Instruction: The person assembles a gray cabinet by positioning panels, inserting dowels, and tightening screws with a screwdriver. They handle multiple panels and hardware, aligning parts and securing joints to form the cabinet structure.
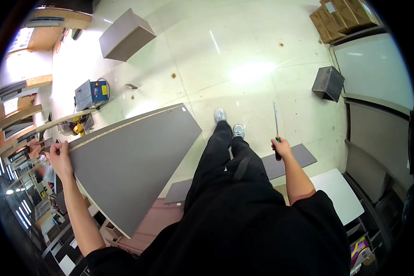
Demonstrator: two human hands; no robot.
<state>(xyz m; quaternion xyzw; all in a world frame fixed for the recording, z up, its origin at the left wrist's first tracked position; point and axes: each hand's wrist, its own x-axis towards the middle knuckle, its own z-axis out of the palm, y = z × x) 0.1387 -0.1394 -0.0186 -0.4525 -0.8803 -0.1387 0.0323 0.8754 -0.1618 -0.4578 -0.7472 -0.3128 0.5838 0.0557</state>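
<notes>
On my left stands a large grey board [133, 161] with a raw chipboard edge showing along its far side. My left hand [61, 158] reaches out to its far left corner, fingers curled over the edge and closed on it. In my right hand [282, 148] is a long screwdriver [276, 120], its thin shaft pointing away from me and the dark handle inside my closed fingers. The screwdriver's tip touches nothing. Behind my right hand a grey plank [301, 158] lies low, partly hidden by my body and arm.
Another person's hand [34, 149] shows just beyond my left hand. A grey box [126, 39], a blue machine [95, 94] and a yellow tool [78, 128] are at far left. To the right are a dark box [328, 83], cardboard cartons [338, 18] and a white panel [338, 195].
</notes>
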